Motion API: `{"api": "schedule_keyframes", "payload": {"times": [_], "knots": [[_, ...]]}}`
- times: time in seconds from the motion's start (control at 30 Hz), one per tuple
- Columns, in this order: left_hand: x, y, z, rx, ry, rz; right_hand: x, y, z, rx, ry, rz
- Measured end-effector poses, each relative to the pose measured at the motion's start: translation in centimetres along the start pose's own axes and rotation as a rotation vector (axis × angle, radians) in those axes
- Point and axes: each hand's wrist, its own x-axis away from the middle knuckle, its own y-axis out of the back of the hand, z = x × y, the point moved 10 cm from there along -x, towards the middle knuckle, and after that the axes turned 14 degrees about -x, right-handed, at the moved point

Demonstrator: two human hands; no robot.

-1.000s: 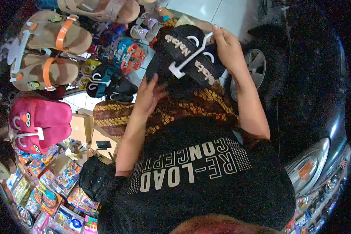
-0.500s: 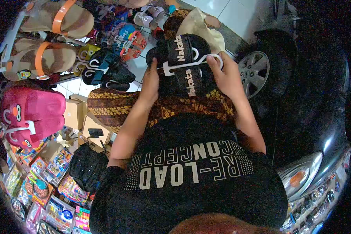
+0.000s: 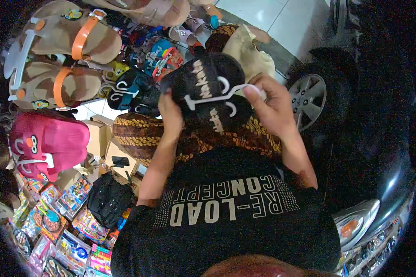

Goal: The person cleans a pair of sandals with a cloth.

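A pair of black slide sandals [image 3: 229, 69] with pale "Nakata" lettering on the straps is held in front of me, above my lap. A white plastic hanger [image 3: 210, 99] runs across the pair, its small curved clips at the straps. My left hand [image 3: 171, 113] grips the left end of the sandals, its thumb along the edge and its other fingers mostly hidden. My right hand [image 3: 272, 104] is closed on the hook end of the hanger, with thumb and forefinger pinching it. The lower sandal is tilted and blurred.
Tan sandals with orange straps [image 3: 76, 85] and pink sandals [image 3: 62, 136] hang at the left. Below them lie packaged toys [image 3: 74, 189] and a black bag [image 3: 108, 201]. A cardboard box [image 3: 99, 136] stands near my patterned brown cloth [image 3: 138, 134]. A dark car [image 3: 365, 152] is close on the right.
The black sandals have tilted, their left end rising towards the upper strap and the lower one turning away. My right hand has shifted slightly right and down, still on the hanger. The whole view has shifted.
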Motion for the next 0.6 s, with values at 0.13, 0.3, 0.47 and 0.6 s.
{"api": "schedule_keyframes", "payload": {"times": [0.13, 0.3, 0.47, 0.6], "knots": [[1.3, -0.4, 5.6, 0.375, 0.555, 0.109, -3.7, -4.7, 1.7, -0.137, -0.056, 0.264], [3.3, -1.8, 6.7, 0.78, 0.843, 0.334, -6.5, -13.2, -2.9, 0.116, 0.04, 0.841], [-0.1, 3.4, 2.4, 0.325, 0.358, 0.103, -8.8, -17.4, -7.0, 0.553, 0.224, 0.889], [-2.8, 2.5, -2.9, -0.131, 0.122, 0.134, -9.8, -17.7, -9.5, 0.649, 0.155, 1.127]]}}
